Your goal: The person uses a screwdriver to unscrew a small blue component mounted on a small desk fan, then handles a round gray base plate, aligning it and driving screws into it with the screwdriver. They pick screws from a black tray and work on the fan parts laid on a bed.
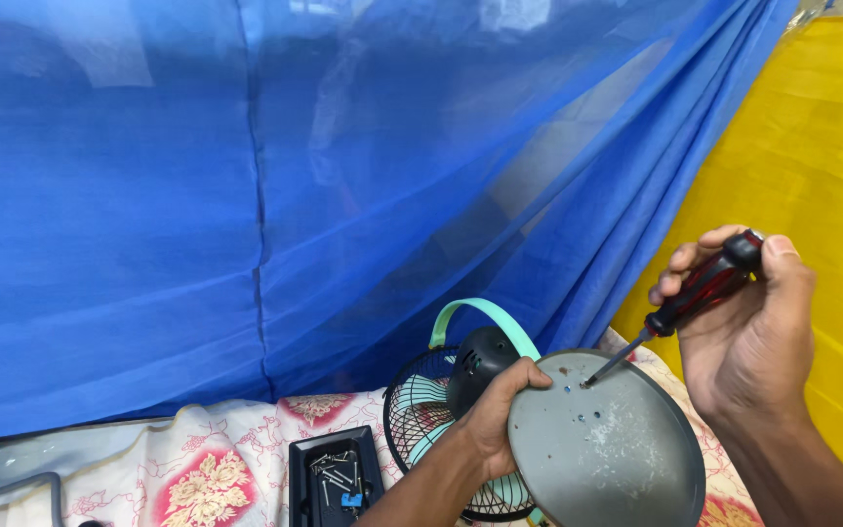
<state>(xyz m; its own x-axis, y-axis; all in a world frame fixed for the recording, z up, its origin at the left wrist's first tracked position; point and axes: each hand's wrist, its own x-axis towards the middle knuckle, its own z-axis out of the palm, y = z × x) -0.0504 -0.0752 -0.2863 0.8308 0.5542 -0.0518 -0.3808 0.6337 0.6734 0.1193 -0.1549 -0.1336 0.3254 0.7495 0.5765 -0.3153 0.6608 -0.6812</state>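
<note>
1. Black tray [335,480] of loose screws sits on the floral bedsheet [207,459], left of the work, near the left forearm.
2. Small fan [441,410], mint blades and handle, lies beside it, grille facing the tray.
3. Left hand [498,415]: grip closed on the rim of the round grey base plate [617,454], holding it tilted up.
4. Right hand [748,332]: grip wrapped tight round the red-black screwdriver [690,298], tip on a screw hole near the plate's upper edge.
5. Step, as I read it: working a base screw. Next calls for a seated tip, axial pressure, plate held steady.
</note>
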